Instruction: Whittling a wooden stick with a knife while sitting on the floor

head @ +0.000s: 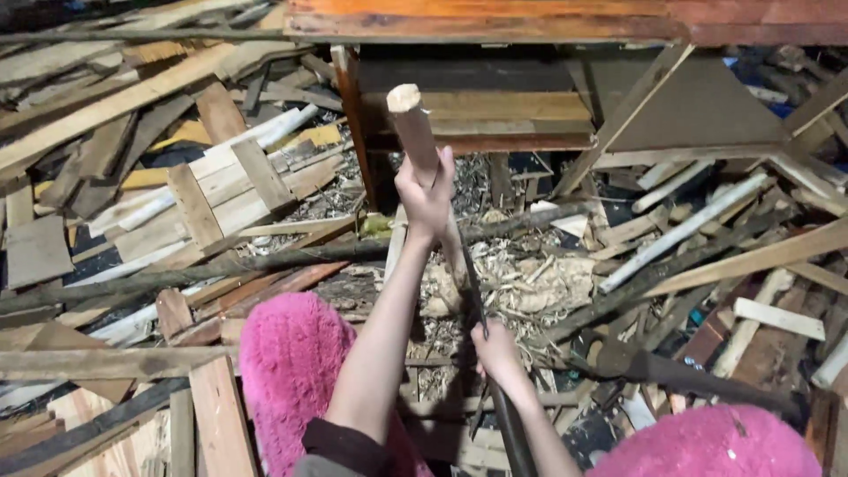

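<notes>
The left hand [426,190] is clenching a pale wooden stick [413,128], holding it upright over a heap of wood shavings [530,283] on the floor. The right hand [496,349] is gripping a long dark blade [473,283] laid against the stick's lower part. Pink fluffy knees [287,371] are flanking both arms, planks [212,190] are lying all around, and an orange desk [565,19] is standing behind
</notes>
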